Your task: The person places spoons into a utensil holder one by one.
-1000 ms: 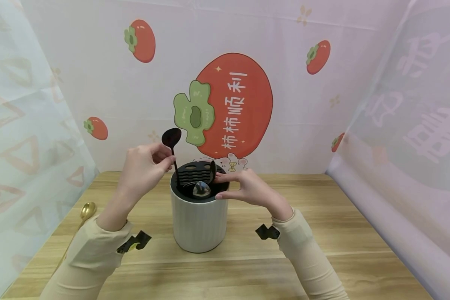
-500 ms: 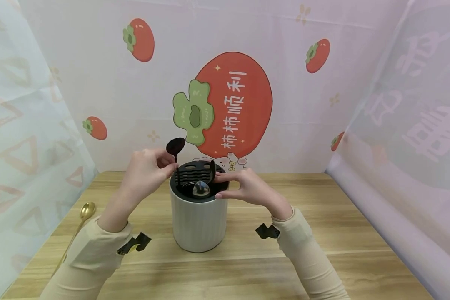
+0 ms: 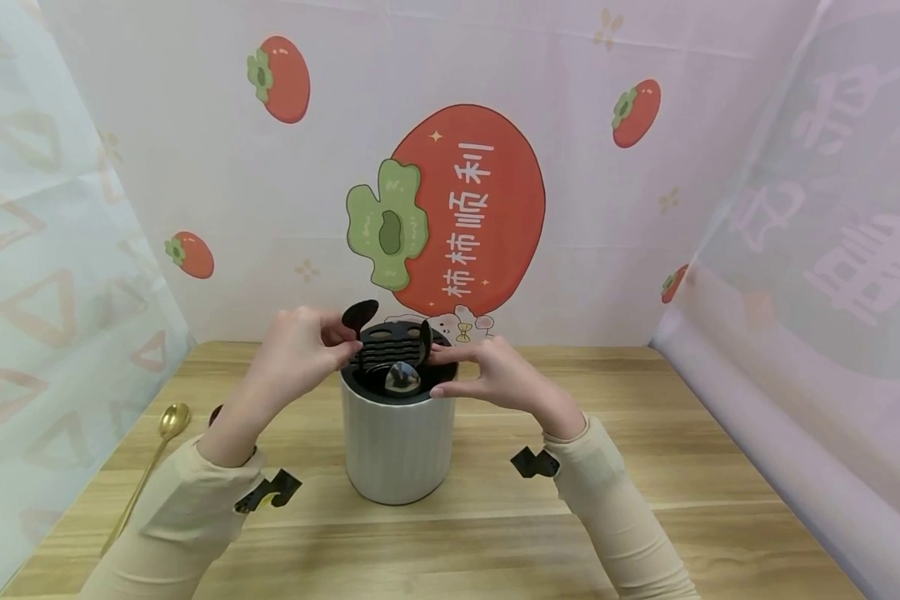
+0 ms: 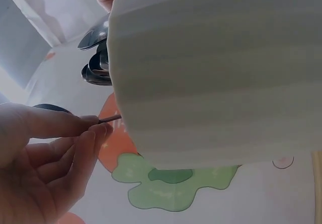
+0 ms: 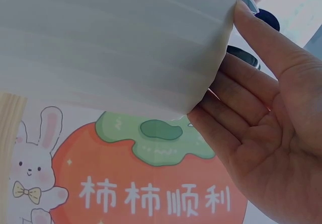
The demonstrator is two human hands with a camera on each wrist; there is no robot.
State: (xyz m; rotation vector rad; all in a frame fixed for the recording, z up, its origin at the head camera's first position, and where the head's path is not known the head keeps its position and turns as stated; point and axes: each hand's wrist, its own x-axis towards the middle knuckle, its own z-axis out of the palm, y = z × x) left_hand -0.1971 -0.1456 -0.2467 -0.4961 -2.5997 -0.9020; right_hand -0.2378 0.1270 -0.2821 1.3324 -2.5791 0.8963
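Observation:
My left hand (image 3: 300, 354) pinches the handle of a black spoon (image 3: 360, 315) between thumb and fingers, its bowl upward, over the left part of a white ribbed utensil holder (image 3: 397, 450). In the left wrist view the thin spoon handle (image 4: 109, 119) runs from the fingertips toward the holder's rim. My right hand (image 3: 498, 377) rests on the holder's right rim, thumb in front and fingers behind. Between them a silvery spoon bowl (image 3: 402, 379) and an upright black spoon (image 3: 425, 342) stand in the black slotted top (image 3: 390, 350).
A golden spoon (image 3: 171, 421) lies on the wooden table (image 3: 570, 533) at the left, its handle partly behind my left sleeve. A dark rounded end (image 3: 215, 414) peeks out beside my left wrist. Printed cloth walls (image 3: 570, 208) enclose the back and sides.
My left hand has lowered the black spoon and shifted slightly right, so more of its handle is down in the holder. The right hand stays in place. A dark rounded end now shows by my left wrist.

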